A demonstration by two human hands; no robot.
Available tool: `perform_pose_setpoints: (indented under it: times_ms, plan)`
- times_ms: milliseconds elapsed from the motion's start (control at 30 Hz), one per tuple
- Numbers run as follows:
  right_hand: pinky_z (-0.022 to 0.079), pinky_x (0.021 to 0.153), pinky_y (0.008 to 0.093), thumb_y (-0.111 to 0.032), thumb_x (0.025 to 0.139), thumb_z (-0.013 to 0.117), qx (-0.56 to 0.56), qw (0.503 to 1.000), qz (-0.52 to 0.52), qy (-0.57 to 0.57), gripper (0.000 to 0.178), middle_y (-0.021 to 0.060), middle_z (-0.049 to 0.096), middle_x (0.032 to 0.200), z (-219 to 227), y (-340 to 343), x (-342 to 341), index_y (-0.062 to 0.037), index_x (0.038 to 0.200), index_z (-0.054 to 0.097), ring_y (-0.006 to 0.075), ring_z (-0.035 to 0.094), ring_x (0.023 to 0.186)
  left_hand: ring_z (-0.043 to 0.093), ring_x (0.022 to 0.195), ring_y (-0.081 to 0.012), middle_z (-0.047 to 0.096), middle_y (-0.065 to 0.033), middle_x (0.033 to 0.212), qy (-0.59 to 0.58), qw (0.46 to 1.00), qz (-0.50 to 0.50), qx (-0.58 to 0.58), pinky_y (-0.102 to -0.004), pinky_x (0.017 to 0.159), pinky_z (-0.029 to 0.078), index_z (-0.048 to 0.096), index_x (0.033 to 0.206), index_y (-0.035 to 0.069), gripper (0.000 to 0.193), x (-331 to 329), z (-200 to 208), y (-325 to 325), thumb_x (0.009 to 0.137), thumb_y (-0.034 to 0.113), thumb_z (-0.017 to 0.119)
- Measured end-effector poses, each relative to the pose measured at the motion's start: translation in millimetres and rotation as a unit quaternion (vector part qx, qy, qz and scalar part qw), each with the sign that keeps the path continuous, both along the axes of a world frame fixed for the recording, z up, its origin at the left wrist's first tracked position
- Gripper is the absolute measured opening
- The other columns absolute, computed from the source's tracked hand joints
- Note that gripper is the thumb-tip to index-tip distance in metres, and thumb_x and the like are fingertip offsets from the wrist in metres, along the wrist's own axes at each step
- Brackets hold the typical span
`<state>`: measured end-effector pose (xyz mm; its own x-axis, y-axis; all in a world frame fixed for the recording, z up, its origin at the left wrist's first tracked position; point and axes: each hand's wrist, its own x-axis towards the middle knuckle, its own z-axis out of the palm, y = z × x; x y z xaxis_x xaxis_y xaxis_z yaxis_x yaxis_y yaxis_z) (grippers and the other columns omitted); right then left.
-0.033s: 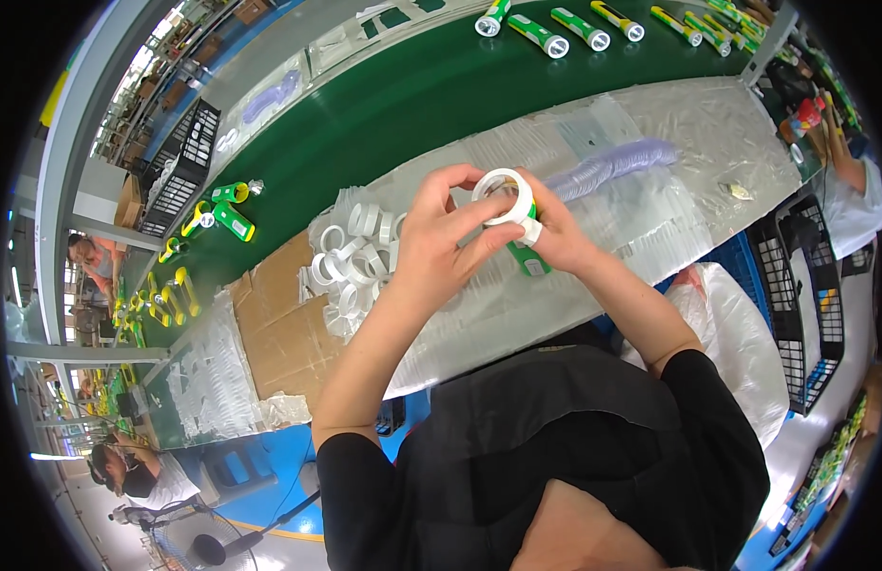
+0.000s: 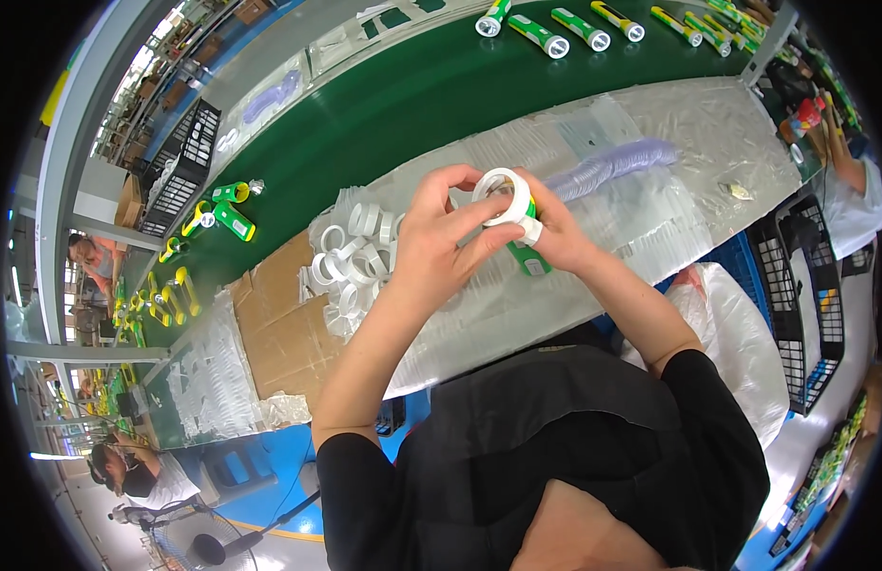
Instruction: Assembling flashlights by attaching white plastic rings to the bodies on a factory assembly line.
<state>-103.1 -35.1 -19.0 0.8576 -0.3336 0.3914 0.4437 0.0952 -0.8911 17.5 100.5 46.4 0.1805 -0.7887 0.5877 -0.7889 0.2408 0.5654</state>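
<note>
The left hand (image 2: 441, 238) grips the left side of a round white plastic ring (image 2: 525, 198), its index finger reaching across the opening and its thumb at the near edge. The right hand (image 2: 558, 238) is closed around the right side of a green flashlight body (image 2: 531, 261), whose lower end shows beneath the fingers; how firmly ring and body fit together cannot be told. Both are held above the surface (image 2: 593, 297), which is covered in wrinkled clear plastic. Left of the hands lies a loose pile of white plastic rings (image 2: 351, 265), beside a flat brown cardboard sheet (image 2: 279, 335). A long, translucent lavender stack (image 2: 617, 164) lies to the far right of the hands. Farther off, finished-looking green-and-yellow flashlights (image 2: 536, 34) lie along a dark green strip (image 2: 403, 109).
</note>
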Motion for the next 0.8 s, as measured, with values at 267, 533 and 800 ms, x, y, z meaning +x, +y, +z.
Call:
perform_pose_setpoints:
  times_ms: [267, 533, 800]
  plan:
    - [0.048, 0.088, 0.0321, -0.025, 0.095, 0.060, -0.063, 0.998, 0.005, 0.013, 0.048, 0.0067, 0.053, 0.117, 6, -6, -10, -0.0037, 0.134, 0.042, 0.0152, 0.054, 0.108, 0.054, 0.096, -0.0204, 0.058, -0.0064, 0.108, -0.033, 0.999, -0.004, 0.013, -0.0313, 0.069, 0.040, 0.075, 0.103, 0.012, 0.034, -2, 4, 3, 0.074, 0.028, 0.081]
    - [0.049, 0.092, 0.0373, -0.018, 0.079, 0.078, -0.427, 0.898, -0.105, -0.017, 0.048, 0.0126, 0.058, 0.128, 39, -54, -43, -0.0041, 0.121, 0.059, 0.0267, 0.058, 0.116, 0.059, 0.097, -0.0290, 0.057, -0.0091, 0.109, -0.057, 0.997, -0.045, 0.017, -0.0390, 0.074, 0.050, 0.070, 0.107, 0.014, 0.040, -9, 4, -5, 0.071, 0.026, 0.083]
    - [0.046, 0.069, 0.0360, -0.005, 0.070, 0.071, -0.572, 0.807, 0.009, 0.148, 0.035, 0.0088, 0.053, 0.091, 129, -57, -51, -0.0013, 0.102, 0.059, 0.0254, 0.055, 0.079, 0.062, 0.092, -0.0320, 0.063, -0.0096, 0.103, 0.016, 0.997, -0.044, 0.054, -0.0406, 0.074, 0.051, 0.059, 0.106, 0.013, 0.041, -37, -10, -30, 0.073, 0.021, 0.081]
